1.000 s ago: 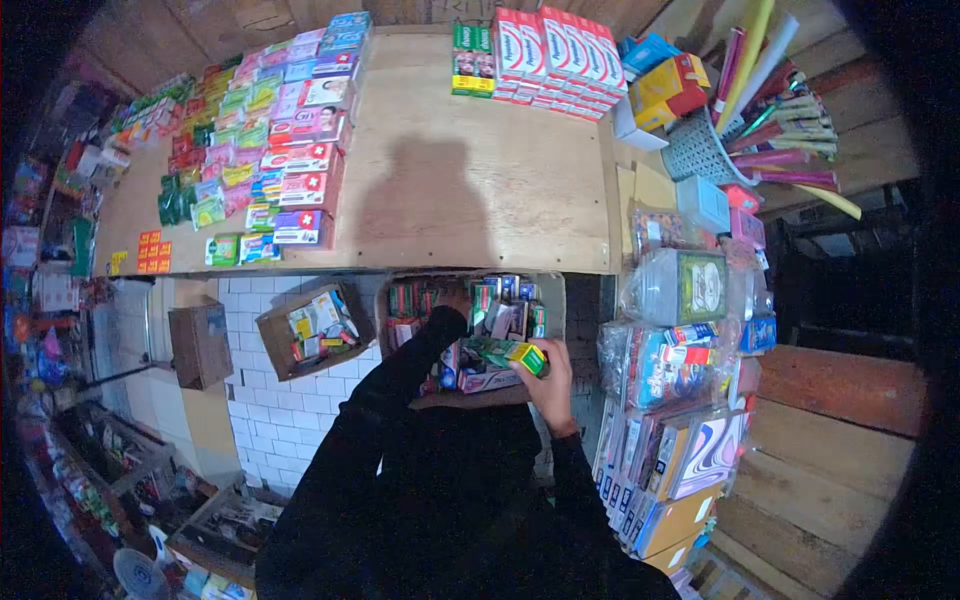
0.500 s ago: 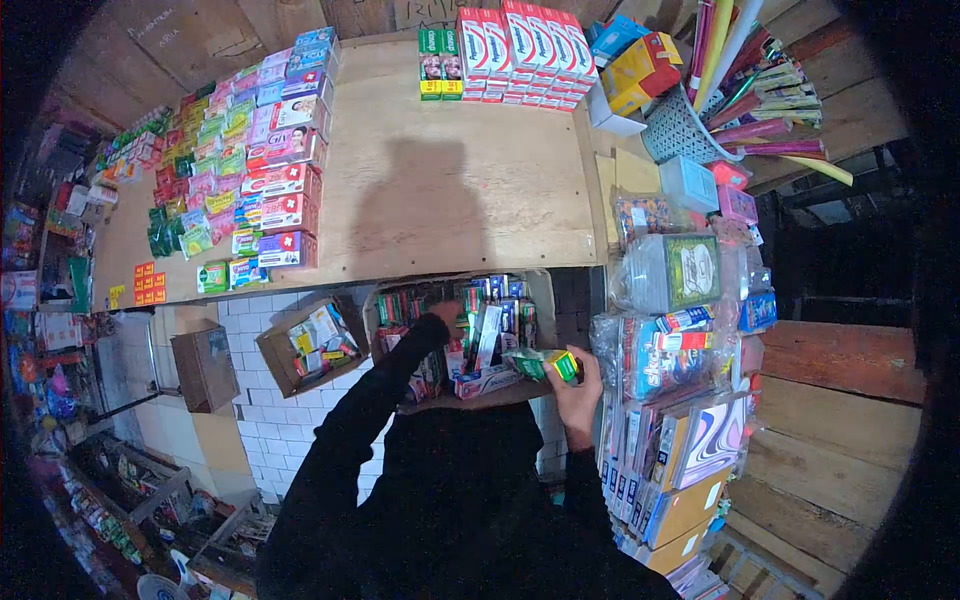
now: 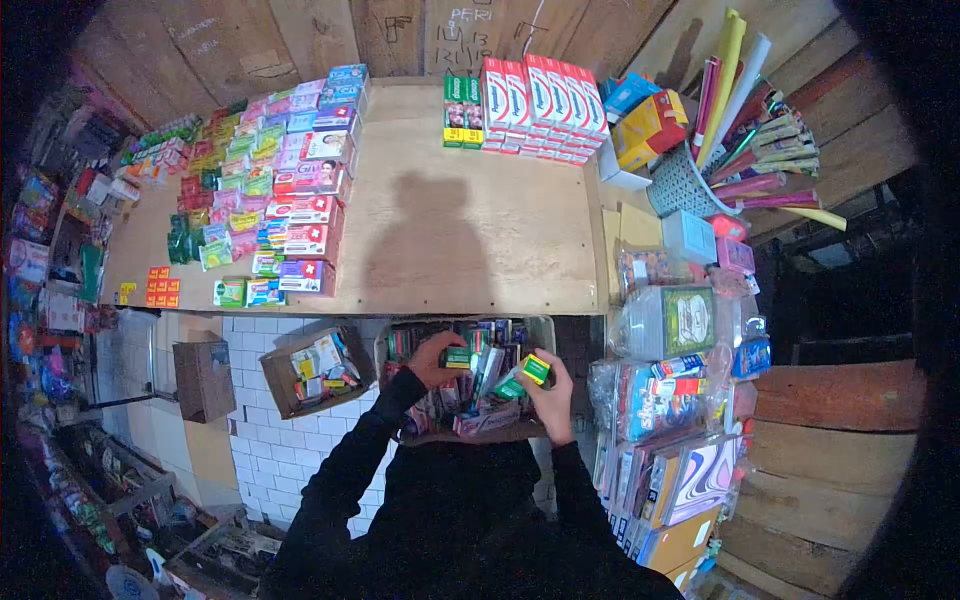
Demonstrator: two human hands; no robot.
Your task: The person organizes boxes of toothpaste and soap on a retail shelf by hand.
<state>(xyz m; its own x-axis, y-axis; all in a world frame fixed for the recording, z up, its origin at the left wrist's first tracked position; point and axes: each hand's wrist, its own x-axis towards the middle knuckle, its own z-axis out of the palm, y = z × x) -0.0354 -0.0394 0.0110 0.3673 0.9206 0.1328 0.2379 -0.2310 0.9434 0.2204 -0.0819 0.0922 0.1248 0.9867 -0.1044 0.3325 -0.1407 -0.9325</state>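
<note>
My right hand [image 3: 552, 395] grips a bundle of green and yellow boxes [image 3: 527, 374], held over a cardboard box [image 3: 545, 330] packed with several small cartons. My left hand [image 3: 432, 357] is inside that cardboard box and closes on a small green carton [image 3: 458, 356]. Both arms are in black sleeves. The cardboard box sits just under the front edge of a wooden counter [image 3: 470, 220].
Rows of soap and toothpaste cartons [image 3: 290, 180] cover the counter's left side; red and white boxes [image 3: 540, 95] stand at the back. A basket of rolled tubes [image 3: 740, 130] and hanging packets [image 3: 680, 370] crowd the right. A second open box [image 3: 315, 365] sits left on white tiles.
My right hand has drawn the green and yellow boxes back toward the middle of the cardboard box. My left hand has taken hold of a green carton. The view has tilted slightly.
</note>
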